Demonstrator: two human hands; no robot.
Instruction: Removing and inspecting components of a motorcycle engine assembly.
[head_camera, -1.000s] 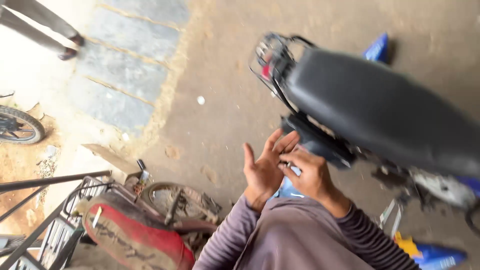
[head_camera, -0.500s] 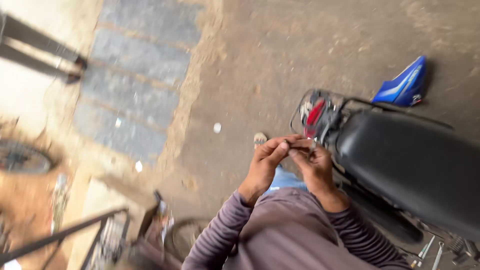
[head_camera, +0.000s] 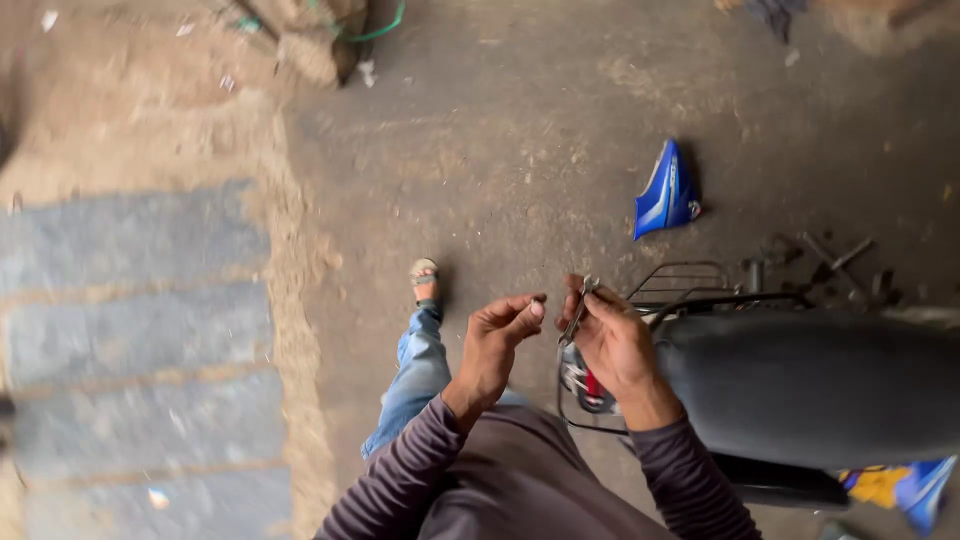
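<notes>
The hands have drawn apart: the right hand (head_camera: 612, 340) pinches a slim metal tool (head_camera: 577, 312) near the matte black seat (head_camera: 810, 385), while the left hand (head_camera: 497, 340) curls loosely, empty.

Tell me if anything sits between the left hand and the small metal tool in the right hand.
Nothing visible does. The left hand is open-fingered beside the right hand, which holds the thin metal tool; only a bare gap lies between them, above the ground and beside the motorcycle seat.

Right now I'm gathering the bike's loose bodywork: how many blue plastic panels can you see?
2. One blue panel lies on the ground beyond the rear rack. Another blue piece shows at the lower right, under the seat; more may be hidden.
</notes>
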